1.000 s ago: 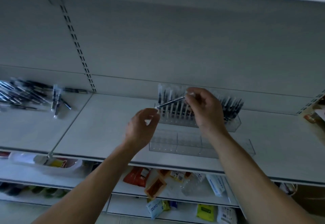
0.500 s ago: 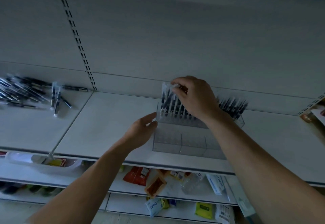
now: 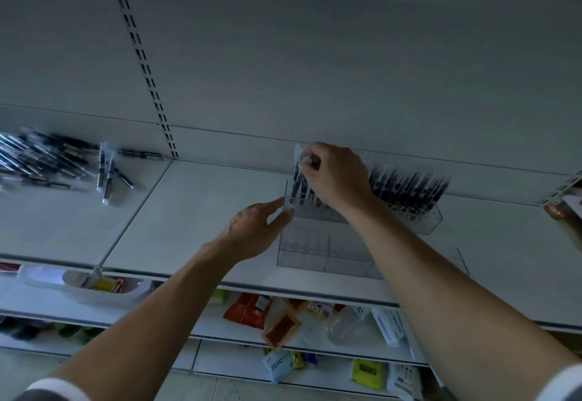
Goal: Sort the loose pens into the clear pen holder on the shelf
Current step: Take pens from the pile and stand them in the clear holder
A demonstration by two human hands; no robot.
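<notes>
R hand (image 3: pixel 338 177) pinches pen (image 3: pixel 296 184) top, seating it in holder (image 3: pixel 302 252) back row; L hand (image 3: pixel 252 230) fingers straight, touching holder (steadying, prob.). Next: release, fetch another from pile (image 3: pixel 41 161).

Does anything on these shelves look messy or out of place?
Yes. The loose pens lie in a crisscross heap at the shelf's left end, away from the clear pen holder. The right hand pinches one pen. Below, snack packets lie tumbled at odd angles.

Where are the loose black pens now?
Head view, far left: the loose black pens lie piled on the white shelf, well left of the clear plastic pen holder.
</notes>
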